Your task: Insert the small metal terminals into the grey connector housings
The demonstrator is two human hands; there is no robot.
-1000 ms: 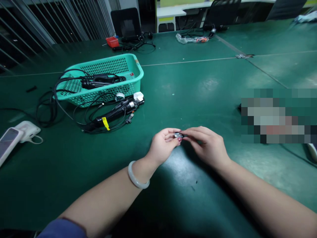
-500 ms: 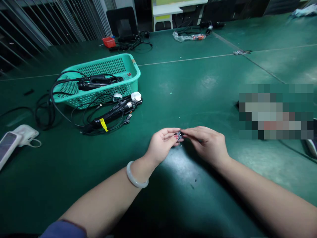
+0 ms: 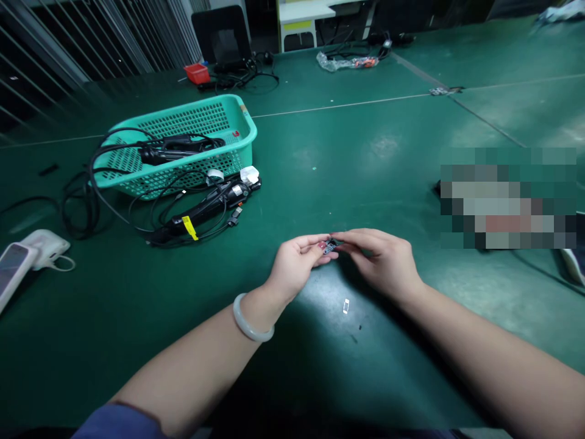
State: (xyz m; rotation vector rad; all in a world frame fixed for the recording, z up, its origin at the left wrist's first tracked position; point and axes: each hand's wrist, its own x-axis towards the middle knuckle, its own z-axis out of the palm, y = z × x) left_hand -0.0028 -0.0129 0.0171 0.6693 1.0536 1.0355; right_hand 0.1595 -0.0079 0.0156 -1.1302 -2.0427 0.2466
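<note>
My left hand (image 3: 297, 262) and my right hand (image 3: 381, 259) meet above the green table (image 3: 347, 158), fingertips pinched from both sides on one small dark part (image 3: 331, 246). The part is tiny and mostly covered by the fingers. A pale bangle (image 3: 250, 322) circles my left wrist. A small white piece (image 3: 346, 306) lies on the table just below the hands, touching neither of them.
A teal basket (image 3: 183, 143) with black cables stands at the left. Beside it lies a black tool with a yellow tag (image 3: 208, 207). A phone and white charger (image 3: 27, 259) rest at the far left edge. Far back are a red box (image 3: 197, 73) and a plastic bag (image 3: 347, 61).
A small white piece has appeared on the table below the hands, where nothing lay before. Both hands stay pinched on the small part and have barely shifted.
</note>
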